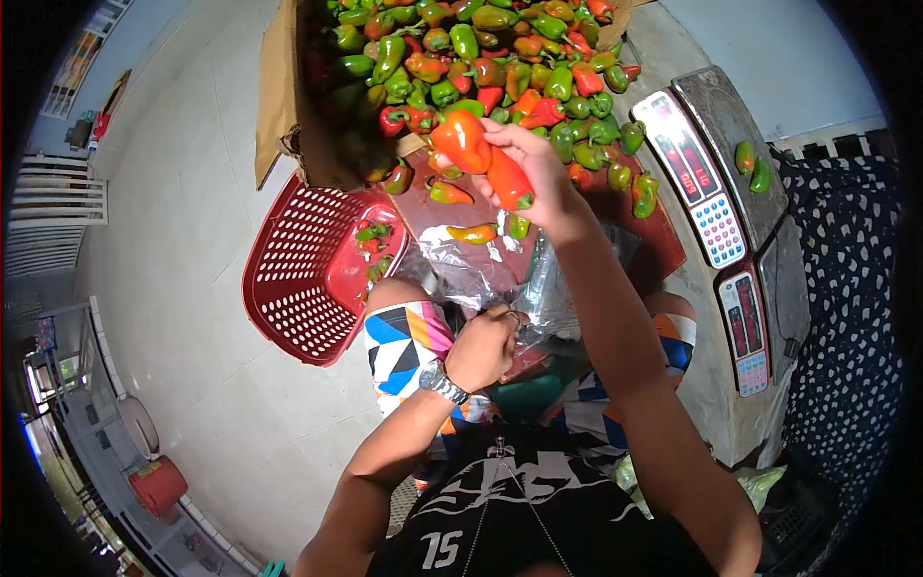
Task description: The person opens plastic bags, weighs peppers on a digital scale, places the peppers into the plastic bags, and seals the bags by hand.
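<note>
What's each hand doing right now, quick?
Left hand: fingers curled closed, seemingly holding the clear plastic bag.
Right hand: closed around two red peppers.

Bright, hard light glinting on glossy red and green peppers (486, 72) | deep shadow inside brown cardboard box (276, 106) | glare on crumpled clear plastic bag (553, 293) | fisheye-curved edges, black corners
</note>
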A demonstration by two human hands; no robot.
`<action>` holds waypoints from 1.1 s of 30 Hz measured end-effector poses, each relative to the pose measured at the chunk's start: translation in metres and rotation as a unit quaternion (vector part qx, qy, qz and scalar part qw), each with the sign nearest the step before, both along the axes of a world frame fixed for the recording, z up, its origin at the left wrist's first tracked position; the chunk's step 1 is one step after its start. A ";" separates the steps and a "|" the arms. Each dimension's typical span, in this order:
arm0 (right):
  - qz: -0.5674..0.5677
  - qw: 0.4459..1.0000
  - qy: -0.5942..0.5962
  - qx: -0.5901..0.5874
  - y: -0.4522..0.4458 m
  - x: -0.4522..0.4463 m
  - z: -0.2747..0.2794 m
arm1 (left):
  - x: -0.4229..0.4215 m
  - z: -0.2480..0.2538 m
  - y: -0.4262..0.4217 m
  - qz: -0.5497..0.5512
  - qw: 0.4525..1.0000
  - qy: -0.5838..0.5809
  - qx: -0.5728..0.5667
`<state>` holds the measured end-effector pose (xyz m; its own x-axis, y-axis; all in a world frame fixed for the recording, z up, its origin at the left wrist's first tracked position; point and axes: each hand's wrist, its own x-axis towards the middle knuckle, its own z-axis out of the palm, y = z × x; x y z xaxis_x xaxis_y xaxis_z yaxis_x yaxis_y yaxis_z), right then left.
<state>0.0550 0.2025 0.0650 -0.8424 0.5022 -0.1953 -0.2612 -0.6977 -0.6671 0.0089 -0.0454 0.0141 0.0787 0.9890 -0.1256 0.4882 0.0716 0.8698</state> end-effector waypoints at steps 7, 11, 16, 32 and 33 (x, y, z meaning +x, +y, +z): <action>-0.024 0.998 -0.040 0.032 -0.005 0.039 0.004 | 0.002 -0.001 0.002 -0.003 1.000 0.013 0.020; -0.021 0.997 -0.016 0.066 -0.009 0.052 -0.015 | 0.004 -0.003 0.002 -0.011 1.000 0.013 0.022; -0.036 0.998 -0.018 0.049 -0.018 0.073 -0.010 | 0.004 -0.006 0.004 -0.023 0.998 0.017 0.051; -0.254 0.396 -0.777 0.418 0.177 0.305 0.076 | 0.007 0.001 0.005 -0.031 0.999 0.025 -0.023; -0.217 0.380 -0.800 0.410 0.190 0.304 0.079 | 0.008 0.002 0.006 -0.032 0.999 0.029 -0.027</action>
<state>0.3588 0.3926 0.1438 0.2235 0.9706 0.0899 0.9650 -0.2073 -0.1603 0.0167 -0.0397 0.0159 0.1318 0.9740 -0.1842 0.5428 0.0846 0.8356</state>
